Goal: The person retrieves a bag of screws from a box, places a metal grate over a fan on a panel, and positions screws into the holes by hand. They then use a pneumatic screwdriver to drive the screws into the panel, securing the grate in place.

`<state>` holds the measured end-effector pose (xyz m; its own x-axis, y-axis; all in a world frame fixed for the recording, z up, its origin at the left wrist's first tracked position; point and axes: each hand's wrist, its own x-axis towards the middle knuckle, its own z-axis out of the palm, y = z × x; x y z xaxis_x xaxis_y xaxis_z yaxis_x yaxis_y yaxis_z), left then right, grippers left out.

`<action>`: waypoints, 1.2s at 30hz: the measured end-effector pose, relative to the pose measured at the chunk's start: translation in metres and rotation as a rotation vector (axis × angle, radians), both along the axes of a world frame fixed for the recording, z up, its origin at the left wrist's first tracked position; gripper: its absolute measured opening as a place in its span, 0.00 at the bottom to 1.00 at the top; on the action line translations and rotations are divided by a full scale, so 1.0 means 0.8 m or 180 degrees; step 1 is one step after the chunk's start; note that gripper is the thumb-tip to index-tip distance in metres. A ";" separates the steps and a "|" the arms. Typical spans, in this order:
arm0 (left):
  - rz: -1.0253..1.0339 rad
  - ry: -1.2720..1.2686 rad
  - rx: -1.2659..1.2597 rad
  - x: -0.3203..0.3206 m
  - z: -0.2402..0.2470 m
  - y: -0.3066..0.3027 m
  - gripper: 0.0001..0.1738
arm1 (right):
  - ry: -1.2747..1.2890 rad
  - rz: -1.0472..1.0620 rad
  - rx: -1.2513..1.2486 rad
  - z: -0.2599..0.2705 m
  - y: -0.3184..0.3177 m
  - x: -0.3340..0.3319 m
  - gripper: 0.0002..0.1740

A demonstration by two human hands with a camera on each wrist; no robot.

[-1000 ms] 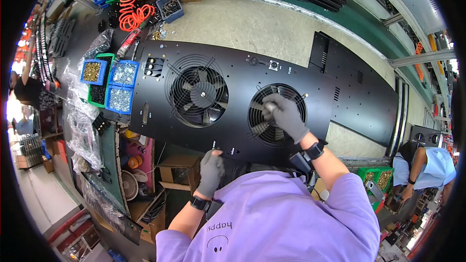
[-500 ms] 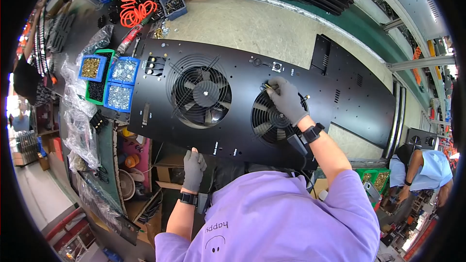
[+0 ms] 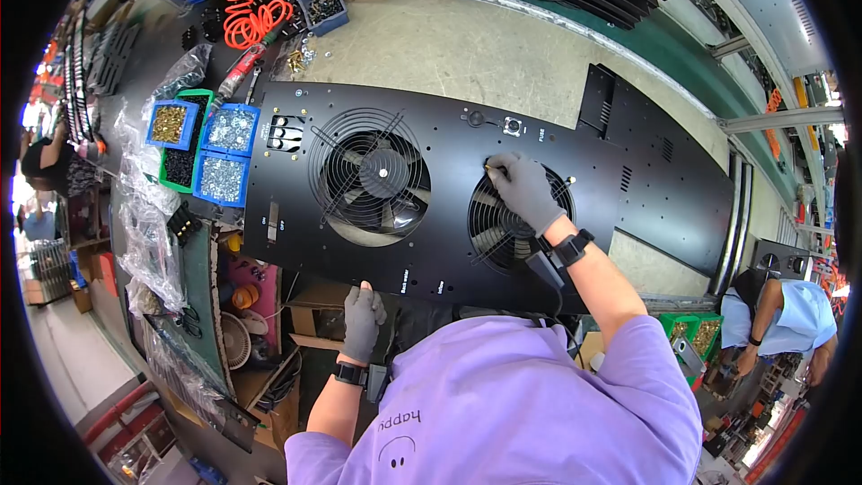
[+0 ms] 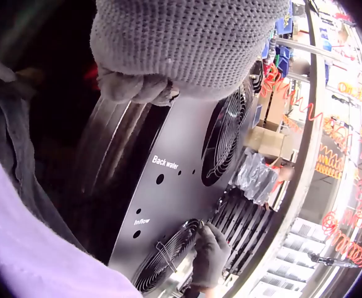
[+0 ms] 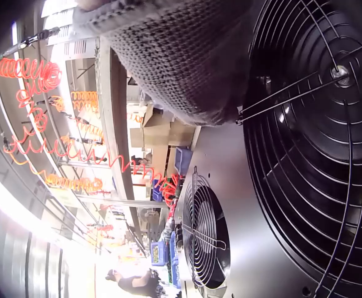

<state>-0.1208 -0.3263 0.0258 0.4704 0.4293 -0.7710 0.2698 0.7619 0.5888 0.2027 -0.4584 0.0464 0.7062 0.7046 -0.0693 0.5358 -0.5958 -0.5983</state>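
Observation:
A long black metal panel (image 3: 440, 242) lies across the bench with two round fans under wire guards. My gloved right hand (image 3: 525, 190) is at the upper left corner of the right wire guard (image 3: 485, 232), pinching a small brass screw (image 3: 488, 167) there. In the right wrist view the glove covers the fingertips at the guard's wire leg (image 5: 280, 102). My gloved left hand (image 3: 362, 325) grips the panel's near edge left of the "Back water" print, its bare thumb tip on top. Its curled fingers (image 4: 131, 87) show at that edge in the left wrist view.
Blue bins (image 3: 223, 178) of small hardware stand at the panel's left end beside a red power driver (image 3: 239, 72) on an orange coiled hose (image 3: 242, 27). Another black panel (image 3: 682, 180) lies to the right. Another person (image 3: 779, 314) works at far right.
My right hand has gone from the right fan's middle to its guard's upper left corner. My left hand has slid left along the near edge. The panel's left end has shifted slightly toward me.

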 end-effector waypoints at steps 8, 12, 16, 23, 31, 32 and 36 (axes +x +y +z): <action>-0.0148 0.0084 0.0123 0.000 -0.002 0.005 0.14 | 0.0012 -0.0073 0.0149 -0.002 0.008 0.015 0.08; -0.0085 0.0072 0.0120 0.003 -0.005 0.008 0.14 | -0.0140 0.0127 0.0046 -0.002 0.015 0.018 0.08; -0.0119 0.0089 0.0205 0.008 -0.004 0.013 0.14 | -0.0346 0.0242 -0.0304 0.004 0.032 0.018 0.07; -0.0050 0.0132 0.0227 0.007 -0.008 0.012 0.13 | -0.0164 0.0231 -0.0570 0.002 0.039 0.028 0.06; -0.0051 0.0198 0.0259 0.010 -0.004 0.012 0.13 | -0.0389 0.0721 -0.0669 0.000 0.034 0.026 0.05; -0.0018 0.0248 0.0209 0.003 0.000 0.005 0.13 | -0.0544 0.0711 -0.0587 -0.001 0.028 0.012 0.04; -0.0075 0.0301 0.0249 -0.003 -0.006 0.005 0.14 | -0.0486 0.0421 -0.0193 -0.013 0.021 0.013 0.04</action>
